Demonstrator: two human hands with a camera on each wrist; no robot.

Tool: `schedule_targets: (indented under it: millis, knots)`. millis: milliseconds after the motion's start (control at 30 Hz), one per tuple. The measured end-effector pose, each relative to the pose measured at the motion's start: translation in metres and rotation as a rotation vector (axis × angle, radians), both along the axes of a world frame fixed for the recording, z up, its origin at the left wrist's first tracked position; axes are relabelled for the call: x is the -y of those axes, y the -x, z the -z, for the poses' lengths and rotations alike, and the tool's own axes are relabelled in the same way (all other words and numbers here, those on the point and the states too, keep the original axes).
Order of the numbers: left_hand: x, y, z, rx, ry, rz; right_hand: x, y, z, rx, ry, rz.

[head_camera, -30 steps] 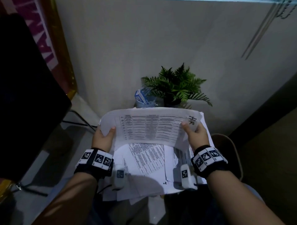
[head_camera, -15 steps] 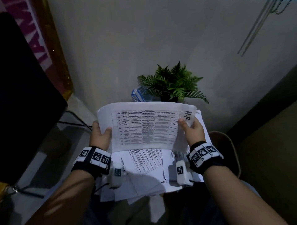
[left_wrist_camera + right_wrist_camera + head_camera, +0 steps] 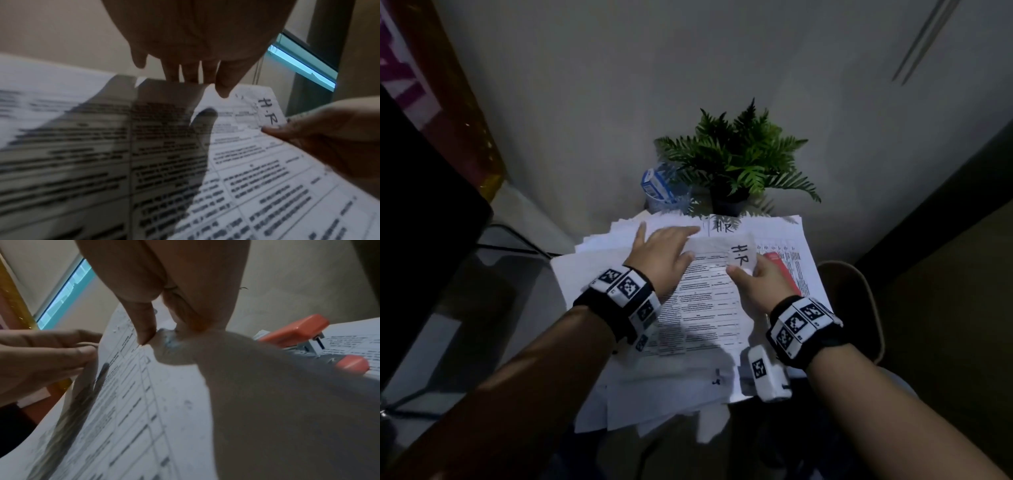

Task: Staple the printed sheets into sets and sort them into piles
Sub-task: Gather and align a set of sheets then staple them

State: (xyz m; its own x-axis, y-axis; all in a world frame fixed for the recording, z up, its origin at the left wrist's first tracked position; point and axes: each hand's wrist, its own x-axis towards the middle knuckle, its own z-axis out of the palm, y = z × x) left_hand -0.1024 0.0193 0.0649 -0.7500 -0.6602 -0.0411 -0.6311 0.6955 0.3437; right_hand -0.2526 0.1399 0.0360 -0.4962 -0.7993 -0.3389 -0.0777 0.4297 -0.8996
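Over the paper-strewn bench [image 3: 571, 274] we have both hands at work on one printed sheet [image 3: 702, 308], the one with "H.R" handwritten at its far right corner. Our right hand [image 3: 760, 284] pinches that corner between thumb and forefinger, and the right wrist view shows the paper bunched up at the pinch. Our left hand [image 3: 661, 253] lies released, fingers straight and spread over the sheet's far left part, reaching toward the pile of sheets [image 3: 767, 226] behind, whose top page also reads "H.R". Just to the right of the pinching hand an orange-red stapler [image 3: 298, 332] rests on more printed pages. Behind the papers stand a potted fern [image 3: 739, 161] and a clear cup [image 3: 664, 195] holding a small blue-and-white box
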Motion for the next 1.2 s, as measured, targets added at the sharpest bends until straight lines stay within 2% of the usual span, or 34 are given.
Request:
schedule_targets:
  millis: [100,233,300,367,433,467,567,633,767,867,1067,1133,1200]
  knots:
    - [0.003,0.012,0.010,-0.143,-0.059,0.053,0.002,0.001,0.003,0.060,0.011,-0.022]
    - [0.007,0.016,0.024,-0.167,-0.097,0.079,0.001,0.010,0.007,0.032,-0.035,-0.051]
    - [0.011,0.016,0.031,-0.150,-0.130,0.074,0.000,0.022,0.006,-0.039,-0.050,-0.004]
    - [0.014,0.016,0.037,-0.133,-0.153,0.078,0.002,0.043,0.010,-0.219,-0.050,0.134]
    - [0.014,0.016,0.041,-0.149,-0.174,0.074,0.005,0.064,0.018,-0.379,-0.173,0.191]
    - [0.013,0.015,0.041,-0.176,-0.191,0.060,0.007,0.072,0.026,-0.418,-0.286,0.162]
    - [0.011,0.012,0.041,-0.281,-0.221,0.035,0.009,0.076,0.044,-0.502,-0.604,-0.057]
    - [0.008,0.009,0.039,-0.318,-0.213,0.038,0.010,0.070,0.049,-0.582,-0.643,-0.094]
    - [0.003,0.004,0.031,-0.343,-0.165,0.039,0.013,0.060,0.045,-0.529,-0.631,-0.036]
    - [-0.001,-0.001,0.022,-0.351,-0.140,0.024,0.010,0.055,0.023,-0.383,-0.478,0.094]
    - [-0.018,-0.011,0.000,-0.357,-0.117,0.016,-0.002,0.052,-0.043,-0.030,0.109,0.494]
    - [-0.025,-0.014,-0.009,-0.364,-0.099,0.029,-0.004,0.048,-0.064,0.071,0.257,0.625]
    - [-0.033,-0.016,-0.018,-0.358,-0.071,0.046,-0.005,0.040,-0.081,0.129,0.381,0.681]
